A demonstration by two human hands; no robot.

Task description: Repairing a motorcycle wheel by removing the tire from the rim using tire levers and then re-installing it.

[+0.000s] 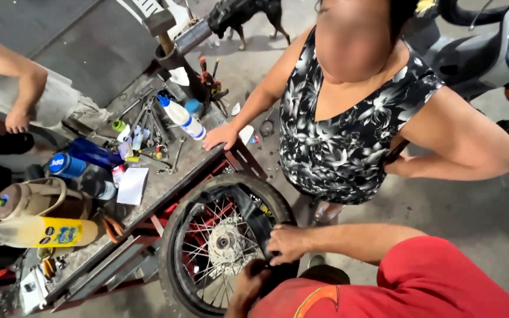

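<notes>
Nearest the camera, the right hand [288, 243] lies curled over the black rubber tyre [172, 235] of a spoked wheel [222, 242], fingers pressing on the inner edge of the rubber by the rim; the left hand [248, 285] sits lower on the same tyre, mostly hidden behind a red sleeve [431, 282], so I cannot tell how tightly it grips. The wheel stands nearly upright, wedged against the red metal frame [240, 158] of a workbench [160, 182], with thin steel spokes running to a shiny hub [225, 241]. Open concrete floor [472, 218] lies to the right. Across the bench's grimy top lie a yellow bottle [48, 231], a blue can [66, 165], a white spray bottle [182, 118] and scattered wrenches [148, 112]. A person in a floral top [343, 135] leans one hand [222, 136] on the bench's far edge.
</notes>
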